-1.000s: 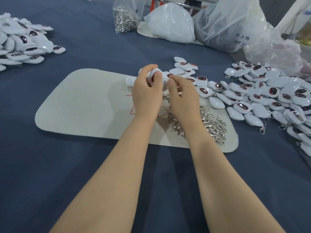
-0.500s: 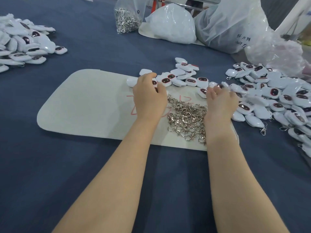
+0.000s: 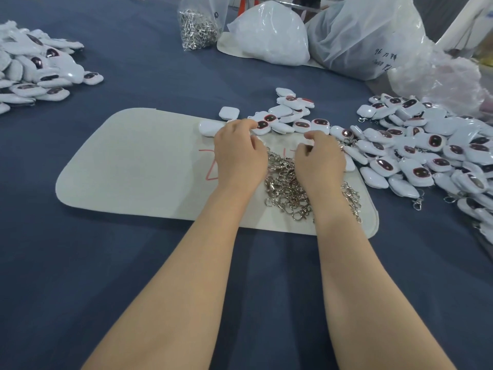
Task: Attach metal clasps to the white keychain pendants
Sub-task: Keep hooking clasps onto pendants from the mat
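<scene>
On the table: dark blue cloth, edge to edge.
Far edge: crumpled clear plastic bags.
Mat: pale grey rounded felt mat.
Pendants: glossy white keychain pendants, heaped right, left and along the mat's far edge.
Clasps: silver metal clasps piled on the mat.
Left hand: curled at pendants; grip unclear.
Right hand: curled over clasps; grip unclear.

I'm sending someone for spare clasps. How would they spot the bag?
Start at the far edge of the blue table, where plastic bags sit. Take the leftmost, small clear bag: it alone shows silvery metal clasps; its neighbours look white.
</scene>
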`<state>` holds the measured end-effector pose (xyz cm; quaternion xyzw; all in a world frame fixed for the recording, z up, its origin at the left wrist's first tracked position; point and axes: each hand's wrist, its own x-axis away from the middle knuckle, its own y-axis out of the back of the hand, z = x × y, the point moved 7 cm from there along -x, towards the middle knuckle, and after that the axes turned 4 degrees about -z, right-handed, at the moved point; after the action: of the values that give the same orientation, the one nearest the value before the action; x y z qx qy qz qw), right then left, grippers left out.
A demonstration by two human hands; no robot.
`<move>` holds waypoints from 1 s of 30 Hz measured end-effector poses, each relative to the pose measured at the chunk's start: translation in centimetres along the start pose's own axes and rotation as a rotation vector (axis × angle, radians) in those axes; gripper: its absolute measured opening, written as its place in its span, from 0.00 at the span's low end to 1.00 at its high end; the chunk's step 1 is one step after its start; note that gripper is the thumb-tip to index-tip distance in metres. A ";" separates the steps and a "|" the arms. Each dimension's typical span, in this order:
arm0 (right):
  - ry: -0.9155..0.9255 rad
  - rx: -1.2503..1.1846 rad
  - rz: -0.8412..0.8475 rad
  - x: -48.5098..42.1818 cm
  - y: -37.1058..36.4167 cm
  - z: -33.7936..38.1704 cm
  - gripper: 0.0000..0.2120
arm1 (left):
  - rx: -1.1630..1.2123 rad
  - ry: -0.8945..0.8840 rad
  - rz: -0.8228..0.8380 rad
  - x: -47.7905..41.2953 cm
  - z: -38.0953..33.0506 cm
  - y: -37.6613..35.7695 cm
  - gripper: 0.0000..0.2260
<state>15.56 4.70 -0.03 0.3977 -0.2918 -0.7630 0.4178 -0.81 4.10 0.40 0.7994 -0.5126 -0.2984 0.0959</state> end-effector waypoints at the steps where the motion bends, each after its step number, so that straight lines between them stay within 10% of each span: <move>1: 0.015 0.075 0.047 0.1 -0.5 0.0 0.18 | 0.027 0.021 -0.011 0.0 0.1 0.2 0.14; 8: -0.003 0.106 0.051 0.0 -0.5 0.0 0.14 | 0.184 0.103 -0.042 0.0 0.1 0.6 0.11; 14: -0.017 -0.624 -0.006 0.7 0.8 2.3 0.11 | 0.472 0.296 0.148 0.5 0.0 -1.1 0.09; 18: 0.177 -0.613 0.148 1.9 -0.2 5.2 0.15 | 0.700 0.494 0.201 1.0 0.4 -1.5 0.12; 25: 0.083 -0.626 0.186 1.4 -0.2 4.2 0.19 | 0.507 0.273 0.191 0.6 -0.6 -0.8 0.13; 30: -0.104 -0.565 0.172 0.6 -0.2 1.7 0.03 | 0.309 0.162 0.109 0.5 -0.5 -0.4 0.14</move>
<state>13.87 4.48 0.47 0.1996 -0.1215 -0.7951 0.5597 -0.06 3.79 0.37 0.7970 -0.5856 -0.1452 0.0290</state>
